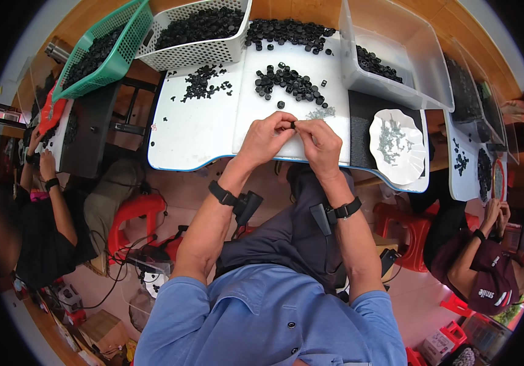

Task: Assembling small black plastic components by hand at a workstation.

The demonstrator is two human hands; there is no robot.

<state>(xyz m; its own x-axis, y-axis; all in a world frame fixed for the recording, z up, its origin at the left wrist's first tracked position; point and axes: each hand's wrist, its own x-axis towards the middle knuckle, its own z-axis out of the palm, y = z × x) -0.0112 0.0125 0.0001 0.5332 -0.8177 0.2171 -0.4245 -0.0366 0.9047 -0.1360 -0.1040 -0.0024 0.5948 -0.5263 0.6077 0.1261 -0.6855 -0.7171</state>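
Observation:
My left hand (264,139) and my right hand (320,144) meet over the front part of the white table (198,131). Between their fingertips is a small black round part (292,124), pinched from both sides; the fingers cover most of it. Just beyond my hands lies a single black cap-like part (281,105), and past that a loose pile of such black round parts (289,83). Beside my right fingers is a scatter of tiny clear pieces (321,113). Smaller black pieces (200,84) are heaped further left.
A white perforated basket (192,50), a green basket (129,60) and a clear bin (393,91) hold black parts along the back. A white scalloped dish (417,160) of clear pieces sits on a black mat (362,128). Co-workers (36,226) sit left and right.

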